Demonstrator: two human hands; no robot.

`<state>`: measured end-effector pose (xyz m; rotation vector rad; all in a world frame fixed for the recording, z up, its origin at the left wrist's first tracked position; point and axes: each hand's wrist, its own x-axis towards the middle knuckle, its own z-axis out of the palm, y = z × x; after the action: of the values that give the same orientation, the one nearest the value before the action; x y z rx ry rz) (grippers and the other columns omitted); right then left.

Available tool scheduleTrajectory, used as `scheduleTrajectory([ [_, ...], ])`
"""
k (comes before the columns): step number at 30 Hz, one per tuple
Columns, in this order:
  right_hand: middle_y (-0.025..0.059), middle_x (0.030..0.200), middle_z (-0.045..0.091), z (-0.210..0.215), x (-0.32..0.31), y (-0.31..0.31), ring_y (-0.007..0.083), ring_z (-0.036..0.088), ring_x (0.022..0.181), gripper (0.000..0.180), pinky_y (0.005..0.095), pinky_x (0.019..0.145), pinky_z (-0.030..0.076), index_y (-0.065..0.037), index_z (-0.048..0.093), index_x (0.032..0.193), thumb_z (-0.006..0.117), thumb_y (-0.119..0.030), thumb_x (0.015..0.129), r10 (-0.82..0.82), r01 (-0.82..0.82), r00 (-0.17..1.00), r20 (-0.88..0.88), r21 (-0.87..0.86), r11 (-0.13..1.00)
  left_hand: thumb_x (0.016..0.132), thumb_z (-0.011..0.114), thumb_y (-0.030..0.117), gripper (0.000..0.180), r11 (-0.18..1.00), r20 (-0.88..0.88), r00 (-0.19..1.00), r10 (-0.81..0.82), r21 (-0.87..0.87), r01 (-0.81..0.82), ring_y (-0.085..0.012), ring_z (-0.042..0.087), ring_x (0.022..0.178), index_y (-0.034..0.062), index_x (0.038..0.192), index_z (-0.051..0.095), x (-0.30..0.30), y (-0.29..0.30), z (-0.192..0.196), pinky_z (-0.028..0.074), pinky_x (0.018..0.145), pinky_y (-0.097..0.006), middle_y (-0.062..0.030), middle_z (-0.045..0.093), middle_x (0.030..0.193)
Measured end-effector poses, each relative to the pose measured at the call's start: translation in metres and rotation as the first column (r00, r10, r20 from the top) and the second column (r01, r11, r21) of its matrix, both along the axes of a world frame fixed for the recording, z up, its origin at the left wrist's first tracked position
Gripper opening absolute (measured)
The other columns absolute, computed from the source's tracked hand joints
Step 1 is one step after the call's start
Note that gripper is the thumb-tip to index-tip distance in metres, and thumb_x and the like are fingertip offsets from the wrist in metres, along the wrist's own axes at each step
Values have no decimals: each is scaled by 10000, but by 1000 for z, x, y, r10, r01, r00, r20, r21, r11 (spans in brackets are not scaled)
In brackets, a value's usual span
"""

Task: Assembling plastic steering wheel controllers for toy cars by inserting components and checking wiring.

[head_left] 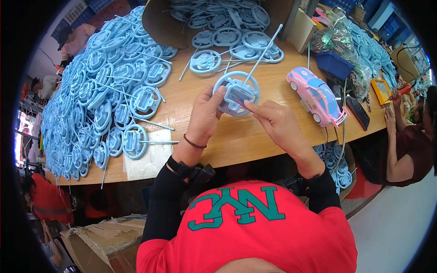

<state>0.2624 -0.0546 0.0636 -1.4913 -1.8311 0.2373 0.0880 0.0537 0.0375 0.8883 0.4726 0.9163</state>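
My left hand (204, 113) is closed on the left rim of a light-blue toy steering wheel (236, 92), with its thumb on top. The wheel is held tilted above the wooden table, its open rectangular recess facing up. A long thin rod sticks out from it toward the far right. My right hand (275, 120) is pinched at the lower right of the recess. A tiny reddish bit shows by its fingertips, too small to name. To the right on the table stands a pink toy car (316, 96) with blue windows.
A large heap of similar wheels (93, 91) covers the left side, rods poking out. More wheels (226, 37) lie at the back by a cardboard box (164, 22). Right stand a blue bin (334, 65), a yellow-framed device (381, 91) and a dark flat object (358, 112). A co-worker (409, 154) sits far right.
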Motion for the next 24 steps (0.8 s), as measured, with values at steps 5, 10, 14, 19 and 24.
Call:
scheduleTrajectory([
  [5,117,849,635,-1,-4,2,310,627,749,289,381,641,498,-148,672,1125,621,-88,847,31,-31,998,-55,11,999,961,555,207,273,999,2,999,43,-32,-43,-130,633,904,38,1174,540,4,-2,-4,534,780,-296,-40,640,1042],
  [10,122,848,633,-2,-10,1,308,626,753,292,375,648,498,-144,671,1127,622,-77,847,50,-49,995,-89,10,999,958,562,214,305,999,21,999,31,-30,-30,-140,624,937,15,1186,521,-2,0,-9,529,796,-290,-62,624,1068],
  [14,120,838,629,-2,-8,-1,303,624,751,300,372,650,497,-145,669,1131,627,-72,843,50,-47,991,-125,22,999,961,557,246,344,1000,-20,999,-30,3,30,-155,625,953,-1,1196,519,-3,1,-4,534,800,-298,-79,621,1082],
  [19,115,831,630,-6,-2,0,297,624,744,306,374,646,493,-146,669,1132,633,-70,838,64,-58,991,-119,54,997,982,503,301,352,986,-58,985,-163,-38,161,-164,642,935,22,1194,535,-2,0,4,550,820,-331,-74,639,1056],
  [24,114,834,636,-4,-2,-4,299,627,750,311,378,652,494,-140,672,1127,635,-67,827,57,-56,990,-126,12,998,985,489,327,373,983,-98,978,-182,2,183,-172,644,939,22,1195,540,-2,3,-3,548,829,-340,-81,644,1056],
])
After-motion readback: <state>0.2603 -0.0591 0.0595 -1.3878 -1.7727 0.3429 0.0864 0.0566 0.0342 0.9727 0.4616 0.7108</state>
